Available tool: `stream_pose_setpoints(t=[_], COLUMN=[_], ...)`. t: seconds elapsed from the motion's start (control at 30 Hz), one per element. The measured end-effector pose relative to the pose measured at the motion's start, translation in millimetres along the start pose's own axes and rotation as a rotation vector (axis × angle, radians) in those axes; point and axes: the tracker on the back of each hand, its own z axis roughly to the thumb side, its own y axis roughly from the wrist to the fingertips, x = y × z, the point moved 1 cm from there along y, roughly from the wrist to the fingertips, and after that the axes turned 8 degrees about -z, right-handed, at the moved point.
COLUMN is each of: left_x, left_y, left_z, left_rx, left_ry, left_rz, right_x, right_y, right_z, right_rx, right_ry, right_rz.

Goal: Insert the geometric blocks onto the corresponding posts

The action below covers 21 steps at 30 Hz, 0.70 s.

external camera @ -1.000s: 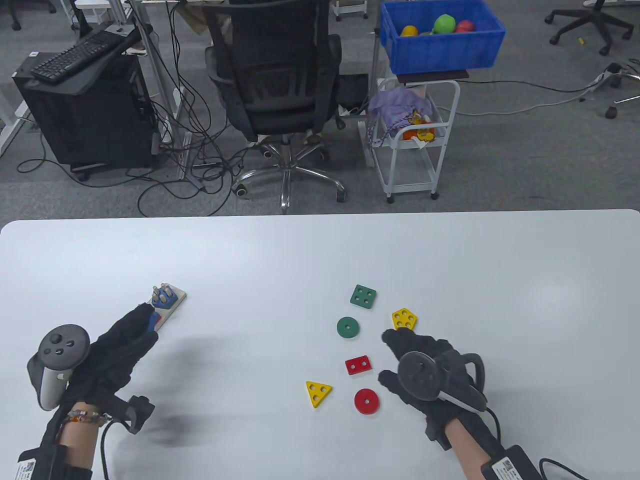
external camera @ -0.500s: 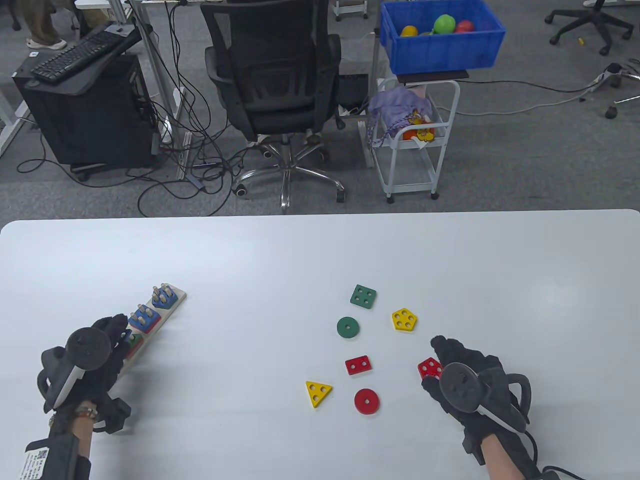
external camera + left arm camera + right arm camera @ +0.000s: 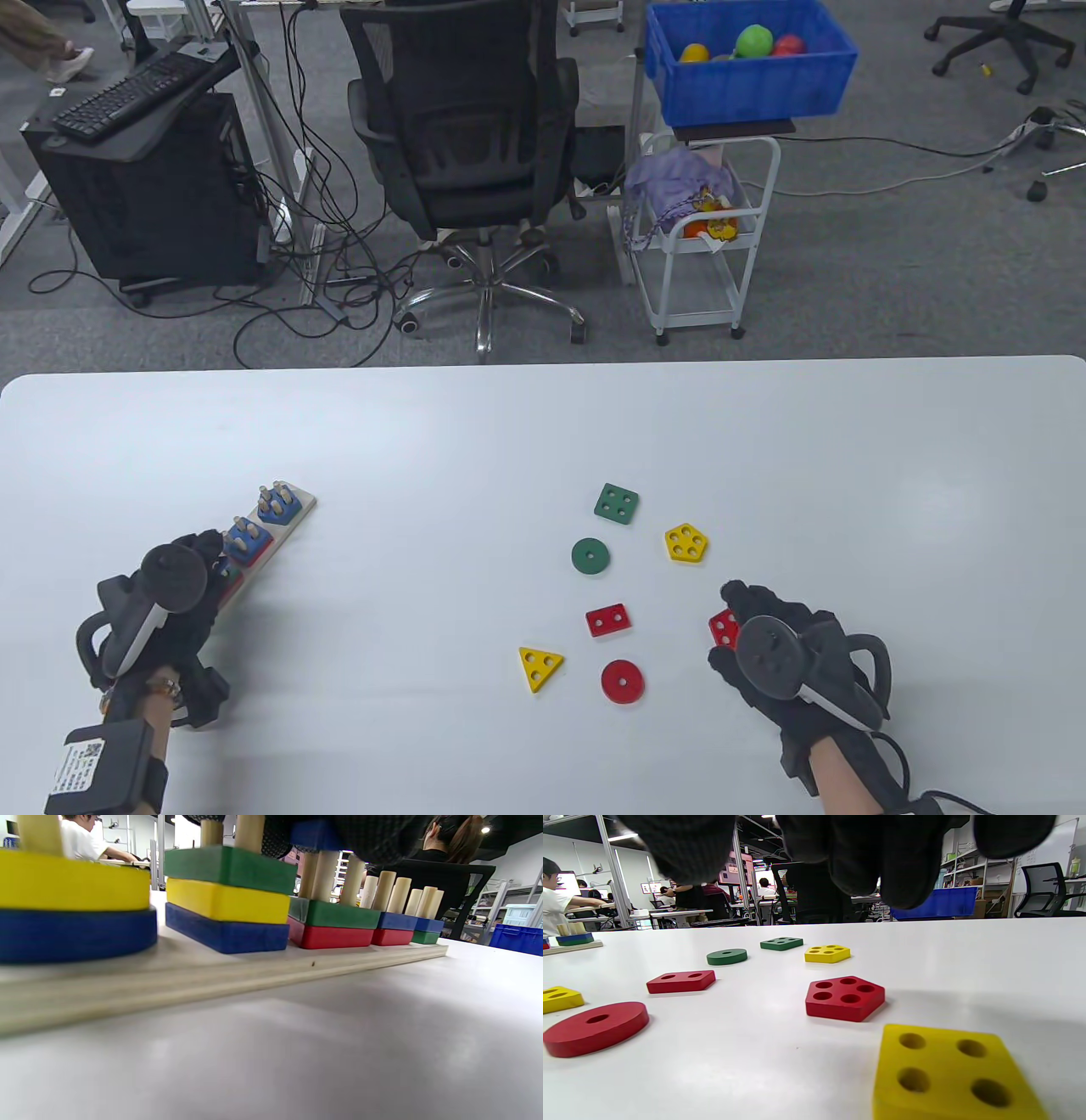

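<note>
The wooden peg board (image 3: 293,509) lies at the left with stacked blocks on its posts. My left hand (image 3: 204,552) is curled over its near end. In the left wrist view its fingers hold a blue block (image 3: 316,834) on top of the three posts, above a green-on-red stack (image 3: 335,925). My right hand (image 3: 735,607) hovers over a red pentagon block (image 3: 723,626), its fingers hanging loosely above the block (image 3: 845,997) without touching it. A yellow four-hole square (image 3: 950,1073) lies under that hand, hidden in the table view.
Loose blocks lie mid-table: green square (image 3: 617,503), green disc (image 3: 590,556), yellow pentagon (image 3: 686,542), red rectangle (image 3: 607,621), yellow triangle (image 3: 539,666), red disc (image 3: 622,681). Beyond the table's far edge stand an office chair (image 3: 462,127) and a white cart (image 3: 704,229).
My left hand turned over and settled on the board's near end. My right hand drew back from the yellow pentagon toward me, uncovering the red pentagon, and now hovers over it.
</note>
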Motion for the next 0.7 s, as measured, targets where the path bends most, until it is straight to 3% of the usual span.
stream_pose_setpoints(t=[0.23,0.47,0.6,0.7], left_x=[2.9,-3.0,0.9,6.3], left_y=[-2.8,-23.9,-45.7,-62.8], left_z=[4.0,44.4,77.3,100.1], left_rx=[0.011,0.210,0.347,0.435], left_ry=[0.049,-0.019,-0.024,0.025], left_rz=[-0.005,-0.033,-0.069,-0.085], right_x=[-2.5,-6.5,-7.2,-10.4], right_y=[0.1,1.6,8.2,18.5], right_z=[3.3,11.0,37.9,80.8], right_rx=[0.011,0.031,0.101,0.235], right_ry=[-0.006,-0.012,0.010,-0.015], right_rz=[0.015,0.021,0.036,0.076])
